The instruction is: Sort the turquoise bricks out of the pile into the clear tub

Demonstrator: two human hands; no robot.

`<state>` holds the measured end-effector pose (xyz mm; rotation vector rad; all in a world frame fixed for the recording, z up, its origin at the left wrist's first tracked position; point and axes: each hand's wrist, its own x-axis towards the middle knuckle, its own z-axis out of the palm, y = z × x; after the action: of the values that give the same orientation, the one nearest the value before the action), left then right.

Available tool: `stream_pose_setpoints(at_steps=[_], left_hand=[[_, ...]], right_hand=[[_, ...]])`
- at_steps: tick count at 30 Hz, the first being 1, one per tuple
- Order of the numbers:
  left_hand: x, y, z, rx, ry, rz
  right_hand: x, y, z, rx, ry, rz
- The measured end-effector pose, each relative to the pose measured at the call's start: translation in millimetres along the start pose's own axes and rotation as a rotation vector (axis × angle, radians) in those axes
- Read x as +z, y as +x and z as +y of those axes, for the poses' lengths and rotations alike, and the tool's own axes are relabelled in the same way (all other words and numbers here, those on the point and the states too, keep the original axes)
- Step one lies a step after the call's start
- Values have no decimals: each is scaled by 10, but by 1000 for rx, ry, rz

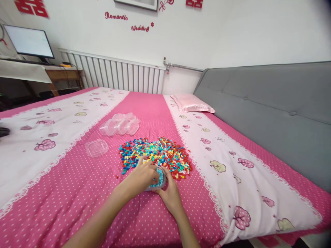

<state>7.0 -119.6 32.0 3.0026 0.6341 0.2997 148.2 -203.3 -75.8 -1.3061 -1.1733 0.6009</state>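
Observation:
My right hand (170, 193) is wrapped round the right side of a small clear plastic container (162, 185), thumb and fingers apart across its wall. Light-blue building bricks (160, 176) lie inside it. Over the container's left part, my left hand (145, 175) reaches with bent fingers down at the bricks. Its fingertips are partly hidden, and what they pinch, if anything, does not show. Just beyond both hands spreads a pile of small mixed building bricks (155, 151) in red, blue, yellow, green and white.
A clear lid (96, 148) lies flat left of the pile. Behind it sit several clear plastic containers (120, 124) bunched together. All rest on a pink dotted bedspread (144, 106). A pink pillow (192, 103) lies by the grey headboard (266, 100).

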Motion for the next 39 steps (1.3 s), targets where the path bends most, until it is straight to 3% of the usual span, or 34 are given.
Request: stream_pose_setpoints(at_steps=[10, 16, 21, 35, 39], left_hand=[[34, -9, 9, -44, -143, 3], [20, -23, 29, -74, -123, -16], [-56, -60, -17, -62, -141, 37], [-84, -65, -53, -32, -108, -13], [-72, -85, -137, -78, -132, 90]], right_hand=[[-2, 4, -1, -1, -1, -1], [-1, 2, 22, 7, -9, -6], [-4, 1, 30, 9, -8, -14], [-4, 6, 51, 10, -9, -16], [-1, 3, 54, 12, -11, -20]])
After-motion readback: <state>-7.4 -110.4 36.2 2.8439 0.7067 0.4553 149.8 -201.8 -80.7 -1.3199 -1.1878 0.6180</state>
